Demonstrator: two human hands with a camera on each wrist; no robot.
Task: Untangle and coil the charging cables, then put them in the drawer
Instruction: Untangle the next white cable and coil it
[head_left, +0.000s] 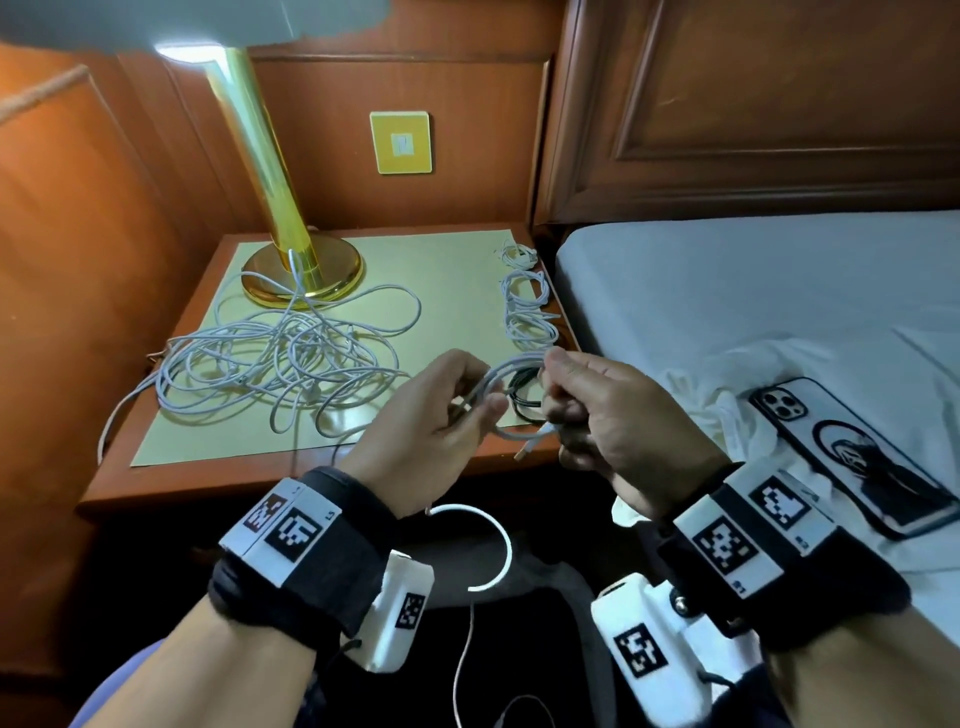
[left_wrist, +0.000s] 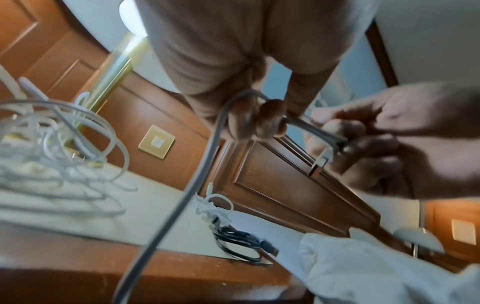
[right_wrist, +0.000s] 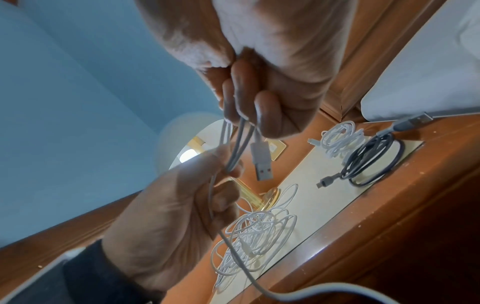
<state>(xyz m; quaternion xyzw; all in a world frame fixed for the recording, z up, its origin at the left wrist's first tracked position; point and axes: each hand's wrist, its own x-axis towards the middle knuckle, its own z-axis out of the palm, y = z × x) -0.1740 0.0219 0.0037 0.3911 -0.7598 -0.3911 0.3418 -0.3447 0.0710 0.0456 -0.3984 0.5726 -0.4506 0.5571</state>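
Both hands hold a grey-white cable (head_left: 511, 371) in loops above the nightstand's front edge. My left hand (head_left: 447, 415) grips one side of the loops and my right hand (head_left: 582, 405) pinches the other, its USB plug (right_wrist: 262, 164) hanging below the fingers. The cable's free length (head_left: 498, 545) drops toward my lap. A large tangle of white cables (head_left: 280, 358) lies on the nightstand (head_left: 171, 483) by the lamp base. Coiled white cables (head_left: 527, 306) sit at the right edge, with a coiled black cable (right_wrist: 371, 162) beside them. No drawer shows.
A brass lamp (head_left: 291, 260) stands at the nightstand's back left. The bed (head_left: 753, 291) is to the right, with a phone (head_left: 852, 457) and crumpled white cloth (head_left: 696, 400) on it. Wood panelling with a yellow wall plate (head_left: 401, 142) is behind.
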